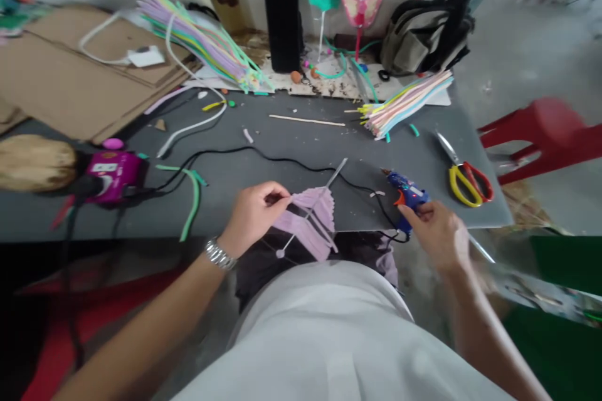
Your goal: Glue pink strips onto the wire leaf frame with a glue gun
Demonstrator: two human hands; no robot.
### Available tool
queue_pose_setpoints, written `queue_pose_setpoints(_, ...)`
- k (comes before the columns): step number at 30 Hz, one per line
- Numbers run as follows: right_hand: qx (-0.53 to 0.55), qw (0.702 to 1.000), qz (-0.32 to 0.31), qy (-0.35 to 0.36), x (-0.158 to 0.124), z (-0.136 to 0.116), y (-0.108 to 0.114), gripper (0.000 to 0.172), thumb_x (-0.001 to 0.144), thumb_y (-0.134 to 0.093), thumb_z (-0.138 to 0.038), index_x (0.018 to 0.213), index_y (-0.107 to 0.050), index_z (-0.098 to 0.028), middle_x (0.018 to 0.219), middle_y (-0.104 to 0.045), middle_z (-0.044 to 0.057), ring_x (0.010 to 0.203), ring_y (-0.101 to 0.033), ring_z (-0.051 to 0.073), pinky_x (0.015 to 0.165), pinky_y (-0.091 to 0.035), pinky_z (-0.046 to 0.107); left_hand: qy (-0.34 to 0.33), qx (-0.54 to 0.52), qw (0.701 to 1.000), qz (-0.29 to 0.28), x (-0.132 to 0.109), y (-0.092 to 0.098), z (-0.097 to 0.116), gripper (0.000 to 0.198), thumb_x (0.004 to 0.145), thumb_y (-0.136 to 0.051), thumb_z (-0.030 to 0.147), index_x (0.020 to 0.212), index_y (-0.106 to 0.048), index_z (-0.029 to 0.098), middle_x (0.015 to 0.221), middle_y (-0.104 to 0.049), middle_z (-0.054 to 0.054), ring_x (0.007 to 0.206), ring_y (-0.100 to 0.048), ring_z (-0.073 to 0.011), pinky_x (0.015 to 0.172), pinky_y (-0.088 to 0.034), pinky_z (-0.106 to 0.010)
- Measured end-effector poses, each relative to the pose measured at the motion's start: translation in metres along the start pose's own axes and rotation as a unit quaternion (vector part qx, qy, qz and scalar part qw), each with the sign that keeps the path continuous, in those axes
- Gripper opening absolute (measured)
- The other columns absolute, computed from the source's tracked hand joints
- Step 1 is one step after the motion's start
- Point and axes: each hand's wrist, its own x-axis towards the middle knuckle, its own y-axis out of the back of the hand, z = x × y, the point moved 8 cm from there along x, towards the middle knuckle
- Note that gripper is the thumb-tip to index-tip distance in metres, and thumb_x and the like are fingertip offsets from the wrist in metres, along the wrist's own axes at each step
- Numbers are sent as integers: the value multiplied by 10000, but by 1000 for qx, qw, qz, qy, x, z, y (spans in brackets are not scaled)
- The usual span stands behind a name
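My left hand [253,216] pinches the top edge of a lilac leaf shape made of paper strips [310,219], which is built along a thin white stick [313,207]. The leaf lies tilted just above the front edge of the grey work board [263,219]. My right hand [437,238] is at the right, its fingers on a blue hot glue gun [408,195]. The gun's orange-tipped nozzle points left, and its black cord [282,155] runs across the board. My right hand is slightly blurred.
Yellow-and-red scissors [468,182] and a bundle of pastel strips [404,103] lie on the board. A magenta power strip [115,175] sits at the left, beside cardboard sheets [79,69]. A backpack [426,34] stands behind, and a red plastic chair [540,141] stands at the right.
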Motion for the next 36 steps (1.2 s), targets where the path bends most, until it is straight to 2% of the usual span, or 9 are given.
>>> queue_pose_setpoints(5,160,978,-95,-92,16,17,-19,383,608,-817,-550,687,-661,-209,549,-627,-3,524,-574,177,505,-399,290,-4,-10,1000,-2,3,0,-2,111,820,-687,282,768,-740,200,748,-782,-32,644,-673,-161,631,-493,-248)
queue_pose_setpoints(8,296,942,-92,-131,16,19,-17,392,541,-867,-471,749,-692,-190,615,-662,10,533,-579,158,485,-437,273,-19,-10,1000,8,1,1,-1,95,838,-679,252,779,-732,199,745,-777,-23,638,-669,-151,628,-493,-241)
queue_pose_setpoints(11,421,880,-135,-174,12,15,-20,412,531,-900,-396,820,-695,-186,688,-681,48,566,-598,161,437,-404,251,-53,5,998,34,-4,0,0,81,863,-667,222,802,-715,201,761,-774,-17,640,-667,-142,647,-498,-240)
queue_pose_setpoints(14,517,788,-257,-214,1,0,-32,356,603,-834,-386,859,-690,-186,736,-652,68,566,-579,148,364,-295,224,-97,25,993,63,-10,-2,1,84,885,-644,183,823,-697,201,774,-765,-18,654,-666,-137,665,-500,-239)
queue_pose_setpoints(16,561,733,-324,-207,-8,-18,-36,308,612,-779,-360,855,-669,-207,708,-584,25,517,-505,118,338,-228,210,-119,34,990,74,-12,-5,1,94,899,-632,169,834,-692,201,790,-764,-23,673,-671,-137,676,-501,-240)
queue_pose_setpoints(18,599,702,-348,-165,-16,-40,-34,235,623,-743,-330,799,-623,-229,650,-505,-23,472,-426,97,343,-232,207,-127,38,988,77,-13,-7,0,96,909,-634,173,837,-692,201,803,-765,-26,686,-677,-138,687,-505,-241)
queue_pose_setpoints(22,600,728,-324,-72,-33,-81,-28,209,696,-734,-320,866,-655,-227,593,-540,-37,456,-450,110,421,-354,241,-93,11,993,71,-11,-6,-3,56,906,-671,195,886,-723,201,853,-791,-37,734,-714,-155,728,-534,-254)
queue_pose_setpoints(27,519,761,-389,4,-62,-118,-50,349,775,-779,-417,1007,-724,-162,634,-665,17,543,-544,136,519,-415,258,-37,-19,999,15,-6,-6,-3,82,880,-685,169,902,-758,200,867,-807,-40,745,-731,-169,735,-555,-268)
queue_pose_setpoints(36,367,861,-321,142,-77,-137,-69,400,851,-713,-563,803,-701,-166,652,-681,34,621,-613,178,644,-518,303,-1,-18,1000,24,-2,-3,-2,77,823,-700,135,799,-747,192,753,-773,-18,675,-684,-152,676,-503,-254)
